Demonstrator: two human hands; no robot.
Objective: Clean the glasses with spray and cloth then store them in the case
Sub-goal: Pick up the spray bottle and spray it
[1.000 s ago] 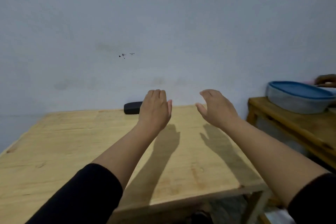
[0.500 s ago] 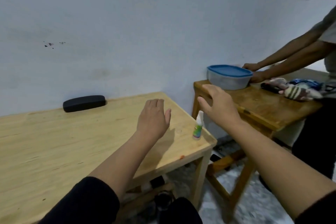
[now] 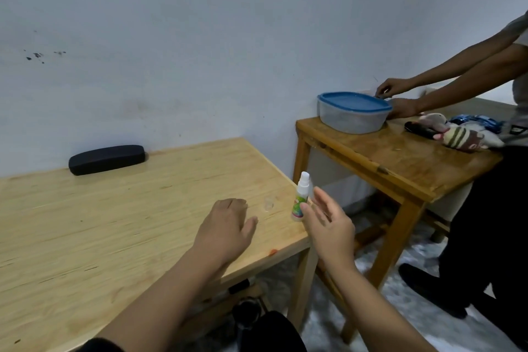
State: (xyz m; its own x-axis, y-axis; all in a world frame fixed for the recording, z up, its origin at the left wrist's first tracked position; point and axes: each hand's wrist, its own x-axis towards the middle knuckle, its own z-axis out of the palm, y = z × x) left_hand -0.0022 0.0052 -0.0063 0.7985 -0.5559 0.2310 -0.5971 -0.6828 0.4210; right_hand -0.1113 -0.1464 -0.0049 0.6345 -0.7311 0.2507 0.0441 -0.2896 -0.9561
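The person wore a black sleeve (image 3: 97,347) on the left arm, pushed up high, so both forearms were bare. The left hand (image 3: 225,230) and right hand (image 3: 328,227) had no rings.

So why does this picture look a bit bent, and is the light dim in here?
Head view: a wide-angle lens, so straight lines bow, as on the edge of the light table and the tilted side table. Lighting is soft and dull, shadows faint, with a slight sheen on the side table. The spray bottle by the right hand reads fairly sharp; the other person's hands look smeared.
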